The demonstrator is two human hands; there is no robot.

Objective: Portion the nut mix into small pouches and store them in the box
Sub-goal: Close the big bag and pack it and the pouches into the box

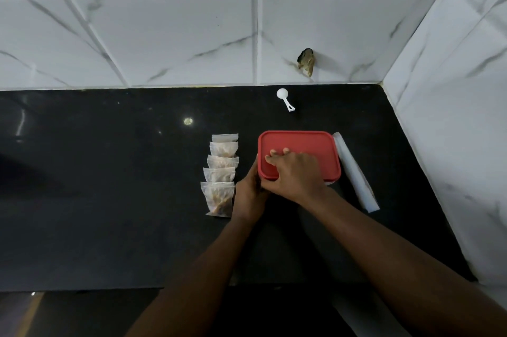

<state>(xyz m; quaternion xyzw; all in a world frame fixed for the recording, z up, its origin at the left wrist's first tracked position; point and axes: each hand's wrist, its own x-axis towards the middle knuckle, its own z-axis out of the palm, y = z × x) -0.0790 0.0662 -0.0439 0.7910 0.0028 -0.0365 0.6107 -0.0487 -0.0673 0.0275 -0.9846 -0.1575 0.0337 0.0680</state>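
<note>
**BOX AND FIVE FILLED POUCHES: HANDLING NOTES**

Box (330, 182): right of centre on the countertop (109, 172), closed under a red lid (304, 141). Rigid plastic, probably light while empty. Likely to skate on the polished stone unless braced. Best held by the wall at the near-left corner, with the lid peeled up from a corner of its rim.

Left hand (248, 194): curled round that near-left corner of the box, bracing it.

Right hand (295, 172): laid over the near-left part of the lid, fingers nearly flat on top, thumb down at the near rim. Hooked under the rim or not: cannot tell. Nothing enclosed in the palm.

Pouches (218, 198): five, filled, overlapping in a row just left of the box, running from near toward the back edge. Light, soft, lumpy, in slick clear film. Apt to sag or slip if taken by the belly, so best pinched at the top strip. None stored yet; lid to come off first.

Scoop (284, 98): white, near the back edge, well apart from the box.

White roll (354, 172): just beside the right side of the box, slanting toward the near-right corner.
</note>
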